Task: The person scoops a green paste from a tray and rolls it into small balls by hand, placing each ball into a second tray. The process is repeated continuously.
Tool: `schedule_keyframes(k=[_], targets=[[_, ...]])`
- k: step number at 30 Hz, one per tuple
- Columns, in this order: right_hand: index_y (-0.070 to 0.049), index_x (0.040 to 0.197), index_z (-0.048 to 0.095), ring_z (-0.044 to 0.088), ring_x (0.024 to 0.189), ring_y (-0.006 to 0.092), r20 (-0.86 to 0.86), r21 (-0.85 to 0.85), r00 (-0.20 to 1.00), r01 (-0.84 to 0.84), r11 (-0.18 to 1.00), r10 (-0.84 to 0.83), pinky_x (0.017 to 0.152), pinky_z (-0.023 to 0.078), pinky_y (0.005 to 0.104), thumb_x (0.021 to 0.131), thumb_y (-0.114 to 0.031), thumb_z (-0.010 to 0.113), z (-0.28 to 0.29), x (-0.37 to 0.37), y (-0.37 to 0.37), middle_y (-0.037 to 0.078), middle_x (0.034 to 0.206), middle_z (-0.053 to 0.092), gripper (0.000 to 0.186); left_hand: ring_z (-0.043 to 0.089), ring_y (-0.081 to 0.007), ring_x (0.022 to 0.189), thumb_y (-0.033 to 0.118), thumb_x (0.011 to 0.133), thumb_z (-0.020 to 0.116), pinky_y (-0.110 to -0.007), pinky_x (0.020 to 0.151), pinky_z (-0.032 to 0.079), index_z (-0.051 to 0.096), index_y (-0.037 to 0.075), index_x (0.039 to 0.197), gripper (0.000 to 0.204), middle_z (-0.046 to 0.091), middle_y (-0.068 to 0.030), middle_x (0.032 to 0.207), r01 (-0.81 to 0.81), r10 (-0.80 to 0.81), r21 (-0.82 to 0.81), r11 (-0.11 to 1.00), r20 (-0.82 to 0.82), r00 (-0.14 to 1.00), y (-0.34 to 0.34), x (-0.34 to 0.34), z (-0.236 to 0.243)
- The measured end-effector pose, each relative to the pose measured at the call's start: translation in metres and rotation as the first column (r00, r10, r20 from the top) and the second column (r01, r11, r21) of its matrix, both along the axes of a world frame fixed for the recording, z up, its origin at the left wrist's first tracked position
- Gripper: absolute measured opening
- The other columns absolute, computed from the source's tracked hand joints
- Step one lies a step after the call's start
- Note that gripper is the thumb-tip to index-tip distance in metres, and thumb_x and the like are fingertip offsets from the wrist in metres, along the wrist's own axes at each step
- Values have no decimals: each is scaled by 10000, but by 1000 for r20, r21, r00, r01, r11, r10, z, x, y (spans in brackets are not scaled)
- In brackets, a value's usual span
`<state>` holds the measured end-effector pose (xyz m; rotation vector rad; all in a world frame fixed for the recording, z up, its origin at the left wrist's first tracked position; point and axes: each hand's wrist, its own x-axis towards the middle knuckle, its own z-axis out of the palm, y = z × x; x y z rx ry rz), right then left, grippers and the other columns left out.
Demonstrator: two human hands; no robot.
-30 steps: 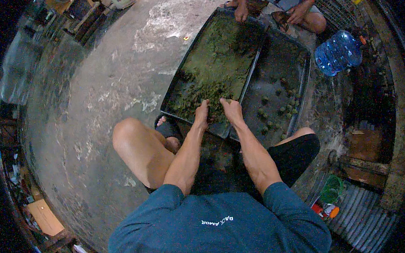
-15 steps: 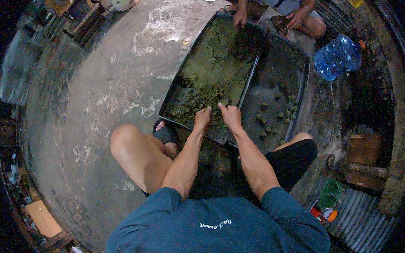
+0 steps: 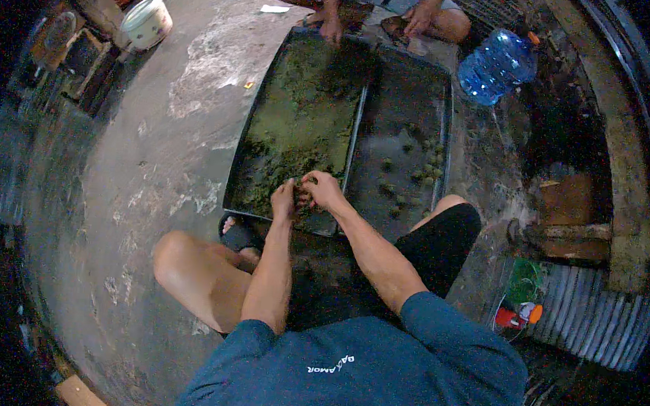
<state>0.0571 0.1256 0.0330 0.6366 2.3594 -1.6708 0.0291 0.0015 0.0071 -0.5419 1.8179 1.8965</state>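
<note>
Hands: left hand (image 3: pixel 282 201) and right hand (image 3: pixel 323 190) are meeting over the near end of the left tray (image 3: pixel 241 143), fingers curling inward — cannot tell whether they are gripping a clump.
Crumbly material (image 3: pixel 300 121): green-brown, lying spread across that tray, looking rougher near the hands.
Right tray (image 3: pixel 448 114): sitting alongside — roundish lumps (image 3: pixel 387 164) are lying in it.
Far end: a co-worker's hand (image 3: pixel 332 29) is reaching down at the left tray's edge.
Blue jug (image 3: pixel 497 67): lying beyond the right tray.
</note>
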Motion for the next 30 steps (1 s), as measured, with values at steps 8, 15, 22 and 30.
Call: schedule_keyframes(k=[8, 15, 22, 30], targets=[[-16, 857, 607, 577, 830, 395, 30, 315, 987, 142, 938, -159, 717, 438, 454, 878, -434, 473, 1, -13, 7, 225, 863, 617, 439, 417, -119, 439, 309, 882, 524, -239, 391, 269, 564, 97, 733, 261, 515, -5, 595, 52, -40, -66, 996, 173, 984, 6, 1, 39], [-23, 840, 609, 602, 822, 382, -72, 210, 993, 102, 972, -89, 729, 476, 450, 791, -252, 556, -24, -6, 2, 223, 844, 622, 239, 443, -117, 457, 249, 870, 543, -250, 344, 281, 525, 89, 739, 208, 496, -11, 632, 0, -13, 87, 996, 155, 988, 2, 2, -4], [2, 859, 636, 637, 714, 297, -16, 292, 997, 76, 953, -74, 651, 467, 408, 848, -268, 539, -11, -15, 0, 164, 810, 647, 287, 367, -118, 385, 326, 884, 515, -298, 352, 244, 516, 72, 745, 290, 387, -3, 508, -8, 12, -165, 986, 18, 1000, -10, -6, -27], [-63, 935, 645, 596, 847, 353, -286, 273, 866, -336, 901, 410, 750, 478, 440, 782, -211, 551, 9, -12, -14, 164, 901, 635, 233, 502, -195, 889, 395, 955, 339, -393, 776, 388, 545, 33, 1019, 422, 531, -68, 925, -104, 92, 55, 993, 190, 978, 2, -11, -1]])
